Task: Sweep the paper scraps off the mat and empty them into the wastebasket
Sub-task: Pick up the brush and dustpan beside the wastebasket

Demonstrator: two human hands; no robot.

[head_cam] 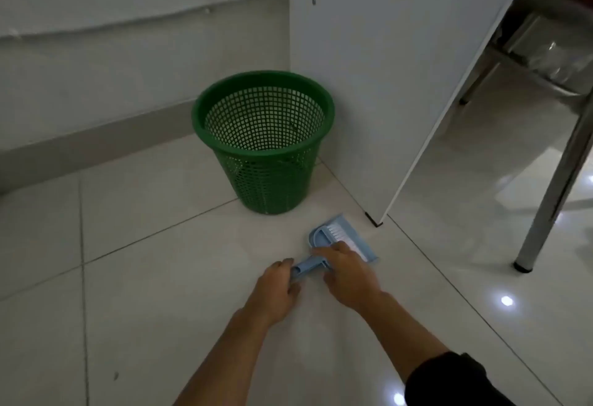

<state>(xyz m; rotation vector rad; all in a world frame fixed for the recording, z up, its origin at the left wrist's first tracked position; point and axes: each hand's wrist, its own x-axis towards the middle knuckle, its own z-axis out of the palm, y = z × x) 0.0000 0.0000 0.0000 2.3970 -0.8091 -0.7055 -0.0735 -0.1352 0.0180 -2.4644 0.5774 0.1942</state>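
A green mesh wastebasket (263, 142) stands upright on the tiled floor by a white panel. In front of it, on the floor, lies a light blue dustpan (337, 227) with a small brush with white bristles (340, 231) resting in it. My left hand (277, 287) grips the end of the blue handle (305, 269). Over the handle's base, at the back of the pan, my right hand (348, 272) closes on the brush. No mat and no paper scraps are in view.
The white cabinet panel (401, 68) rises just right of the wastebasket, its foot close to the dustpan. A metal table leg (545, 200) stands at the right. A grey skirting board (96, 139) and wall run along the left back.
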